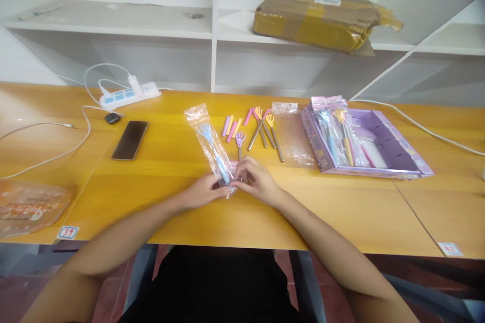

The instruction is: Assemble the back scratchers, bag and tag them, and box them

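Note:
A light blue back scratcher (217,155), its head shaped like a little hand, lies inside a clear plastic bag (197,115). My left hand (204,191) is closed around the lower end of the bag from the left. From the right, the fingers of my right hand (258,181) pinch at the same end, near the blue handle. Just beyond my hands lies a purple-headed back scratcher (240,140), its lower part hidden. Several loose coloured handle sleeves (232,127) and metal-stemmed back scratchers (262,128) lie farther back on the table.
Flat clear bags (296,144) lie beside a purple box (411,164) holding bagged scratchers. A phone (130,140), a power strip (131,96) with cables and an orange package (32,207) are on the left. A taped carton (310,20) sits on the shelf.

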`<state>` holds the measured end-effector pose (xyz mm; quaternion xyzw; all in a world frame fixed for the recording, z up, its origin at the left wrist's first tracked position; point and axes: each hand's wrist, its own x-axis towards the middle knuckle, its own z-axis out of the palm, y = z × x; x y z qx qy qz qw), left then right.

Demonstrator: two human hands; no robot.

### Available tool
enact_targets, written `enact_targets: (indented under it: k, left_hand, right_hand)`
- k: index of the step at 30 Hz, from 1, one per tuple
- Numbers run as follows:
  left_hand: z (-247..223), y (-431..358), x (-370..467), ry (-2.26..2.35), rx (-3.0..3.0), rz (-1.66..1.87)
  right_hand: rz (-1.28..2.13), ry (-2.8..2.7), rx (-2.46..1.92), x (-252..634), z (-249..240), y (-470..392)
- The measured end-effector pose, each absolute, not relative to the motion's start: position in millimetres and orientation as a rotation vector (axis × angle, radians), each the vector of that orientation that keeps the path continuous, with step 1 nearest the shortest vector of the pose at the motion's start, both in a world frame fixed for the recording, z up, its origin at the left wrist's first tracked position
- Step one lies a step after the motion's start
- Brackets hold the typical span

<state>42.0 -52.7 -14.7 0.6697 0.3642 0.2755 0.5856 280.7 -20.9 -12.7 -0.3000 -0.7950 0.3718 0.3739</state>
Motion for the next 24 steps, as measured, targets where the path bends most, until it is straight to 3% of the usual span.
enact_targets:
  k: [9, 18, 24]
  left_hand:
    - [-14, -56, 42, 0.817, 1.640, 0.561]
    - [-25, -53, 39, 0.852, 1.670, 0.575]
    - [-6, -53, 39, 0.783, 1.775, 0.544]
  right_hand:
    - [1.450, -1.920, -0.857, 280, -11, -23]
    - [1.690, -1.792, -0.830, 282, -8, -21]
    - [1.818, -1.793, -0.766, 287, -3, -18]
